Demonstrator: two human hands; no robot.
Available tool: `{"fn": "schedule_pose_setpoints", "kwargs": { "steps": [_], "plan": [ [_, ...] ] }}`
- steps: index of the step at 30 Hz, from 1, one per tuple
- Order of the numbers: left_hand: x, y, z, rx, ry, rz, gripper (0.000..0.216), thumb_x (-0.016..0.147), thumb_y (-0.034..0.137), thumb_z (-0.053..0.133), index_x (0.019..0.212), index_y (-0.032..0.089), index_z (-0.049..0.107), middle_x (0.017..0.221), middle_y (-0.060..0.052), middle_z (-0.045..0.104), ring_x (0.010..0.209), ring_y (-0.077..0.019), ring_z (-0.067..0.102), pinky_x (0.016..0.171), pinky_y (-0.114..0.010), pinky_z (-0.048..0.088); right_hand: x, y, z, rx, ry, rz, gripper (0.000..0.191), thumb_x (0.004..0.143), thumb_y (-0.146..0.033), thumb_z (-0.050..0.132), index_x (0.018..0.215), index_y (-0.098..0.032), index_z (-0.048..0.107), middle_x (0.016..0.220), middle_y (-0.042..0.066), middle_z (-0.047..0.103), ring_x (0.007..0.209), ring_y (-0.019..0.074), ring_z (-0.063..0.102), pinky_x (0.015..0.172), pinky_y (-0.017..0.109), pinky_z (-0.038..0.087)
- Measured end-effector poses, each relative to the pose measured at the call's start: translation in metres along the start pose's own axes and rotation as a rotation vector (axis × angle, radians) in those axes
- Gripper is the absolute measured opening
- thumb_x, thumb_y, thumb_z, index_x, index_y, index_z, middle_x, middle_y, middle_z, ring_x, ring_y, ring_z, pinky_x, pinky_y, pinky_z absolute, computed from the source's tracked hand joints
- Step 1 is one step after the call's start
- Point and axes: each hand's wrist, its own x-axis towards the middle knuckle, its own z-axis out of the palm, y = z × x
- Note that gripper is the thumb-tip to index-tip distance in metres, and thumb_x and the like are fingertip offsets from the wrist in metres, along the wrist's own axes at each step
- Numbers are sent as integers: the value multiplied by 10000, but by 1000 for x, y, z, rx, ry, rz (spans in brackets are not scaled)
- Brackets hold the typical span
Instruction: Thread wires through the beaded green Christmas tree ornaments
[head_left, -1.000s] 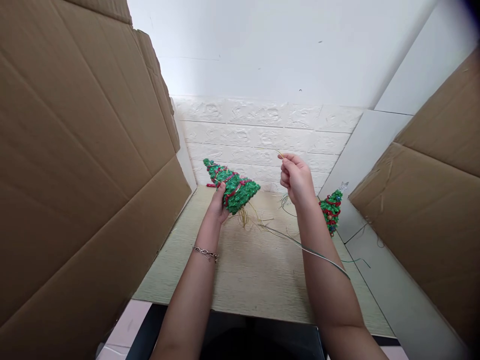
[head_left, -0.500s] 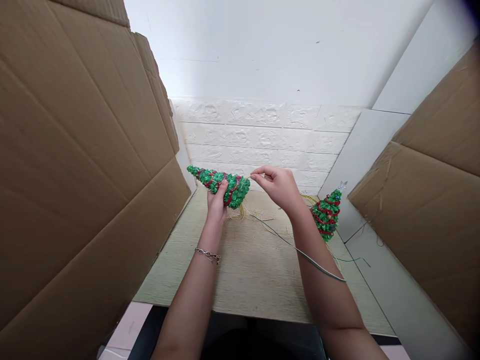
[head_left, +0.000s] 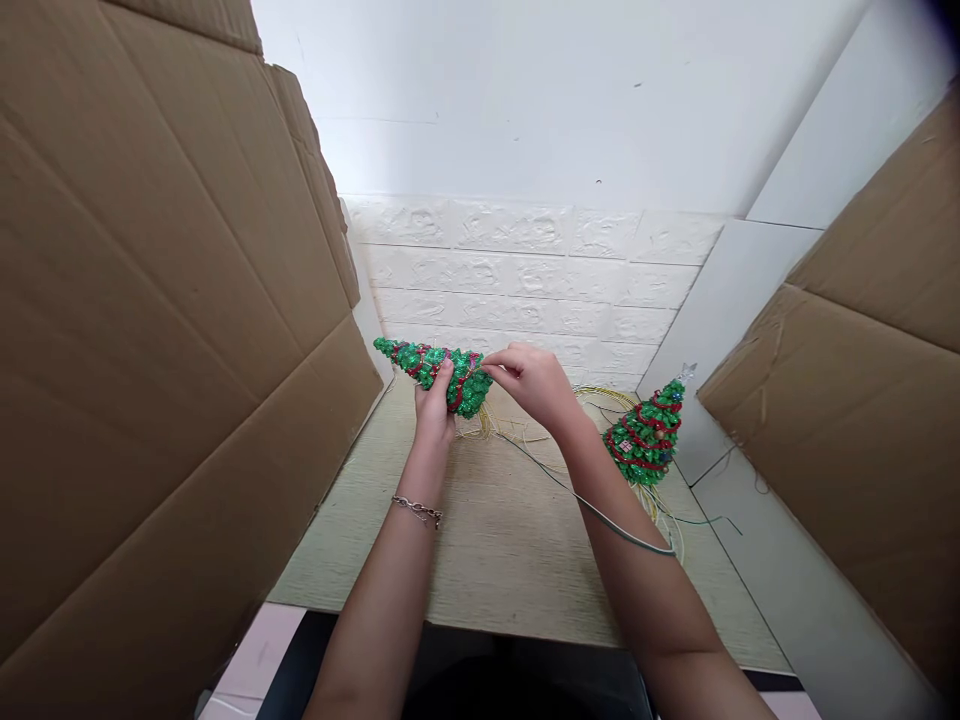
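Observation:
A small green Christmas tree (head_left: 470, 392) with red garland lies tilted on its side in the air, its tip pointing left. My left hand (head_left: 435, 400) is wrapped round its middle, thumb on top. Close against the tree's wide lower end, my right hand (head_left: 529, 378) is closed in a pinch at the edge of the greenery. What sits between those fingertips is too small to make out now. Yellow wires (head_left: 486, 422) hang under the tree's base. A long green wire (head_left: 555, 475) runs from there across my right forearm.
A second decorated tree (head_left: 645, 440) with a clear star stands at the right on the wooden table (head_left: 517, 560). Coiled yellow wire (head_left: 611, 395) lies behind it. Cardboard panels (head_left: 187, 300) wall the left and right sides, and a white brick-patterned wall (head_left: 517, 260) closes the back.
My right hand has moved left, from just off the tree, with a thin yellow wire at its fingertips, to right against its lower end. My left hand has stayed nearly still.

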Motion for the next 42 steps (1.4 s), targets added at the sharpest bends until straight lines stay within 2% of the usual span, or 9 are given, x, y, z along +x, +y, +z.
{"fn": "schedule_pose_setpoints", "kwargs": {
  "steps": [9, 17, 22, 34, 42],
  "plan": [
    [2, -1, -4, 2, 24, -6, 278, 691, 247, 729, 941, 199, 619, 962, -28, 706, 947, -201, 657, 839, -326, 519, -2, -2, -6, -70, -99, 12, 202, 845, -235, 517, 833, -212, 718, 740, 29, 629, 683, 135, 516, 640, 258, 336],
    [-2, 1, 1, -13, 47, 6, 248, 672, 211, 739, 893, 172, 636, 876, -35, 709, 816, -187, 674, 756, -310, 544, -4, -11, -11, -125, -127, 80, 236, 829, -252, 475, 835, -195, 704, 797, 33, 678, 713, 143, 542, 643, 258, 343],
    [0, 0, 0, -12, 71, 10, 260, 663, 205, 744, 895, 170, 634, 885, -37, 706, 802, -183, 673, 748, -317, 548, -4, -14, -14, -152, -162, 130, 246, 816, -257, 467, 828, -193, 704, 816, 35, 691, 729, 149, 557, 634, 257, 344],
    [1, -4, -2, 9, -48, 68, 393, 579, 267, 806, 929, 174, 652, 969, -61, 704, 904, -210, 663, 842, -333, 521, -3, -14, -12, -228, -120, 210, 250, 845, -271, 441, 873, -208, 682, 875, 32, 695, 781, 160, 578, 624, 259, 335],
    [-1, -4, 0, 30, -57, 73, 388, 571, 277, 805, 909, 168, 648, 927, -56, 702, 848, -191, 667, 803, -311, 525, -3, -20, 1, -358, -254, 164, 255, 869, -243, 396, 831, -214, 647, 899, 40, 681, 799, 178, 592, 577, 264, 313]
  ]
}}
